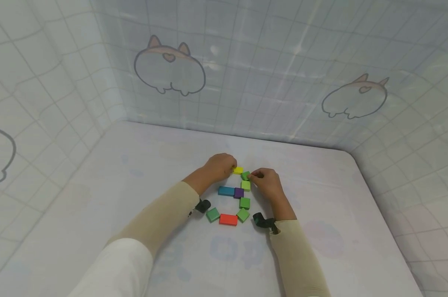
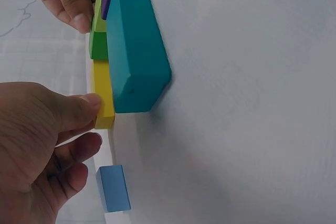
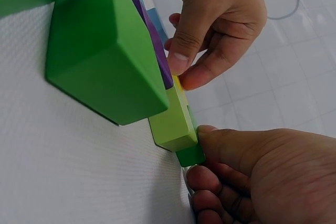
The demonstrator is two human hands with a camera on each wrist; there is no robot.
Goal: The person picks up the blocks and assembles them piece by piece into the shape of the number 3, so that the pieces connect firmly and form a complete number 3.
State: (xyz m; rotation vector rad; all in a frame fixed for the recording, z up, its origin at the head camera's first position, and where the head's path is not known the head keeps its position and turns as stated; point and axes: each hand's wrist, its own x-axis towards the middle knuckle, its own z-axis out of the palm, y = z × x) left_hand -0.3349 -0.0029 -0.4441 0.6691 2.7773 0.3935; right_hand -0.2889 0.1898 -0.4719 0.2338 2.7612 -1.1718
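My left hand point(image 1: 220, 166) pinches the end of a yellow block point(image 1: 238, 170) between thumb and finger at the far end of a block figure. On its right, my right hand point(image 1: 269, 183) holds a green block point(image 1: 245, 176), set at an angle, by its outer side. Below that lies a light green block point(image 1: 245, 186), then a purple block point(image 1: 239, 193) with a long teal block point(image 1: 226, 191) running left from it. In the left wrist view, a light blue block point(image 2: 114, 188) lies below my left fingertips; the left hand hides it in the head view.
Nearer my body, a green block point(image 1: 245, 203), a turned green block point(image 1: 243, 215), a red block point(image 1: 228, 220) and another green block point(image 1: 213, 215) form a curve. Both forearms flank the figure. Tiled, cartoon-printed walls point(image 1: 246, 82) rise around the white surface point(image 1: 134, 152).
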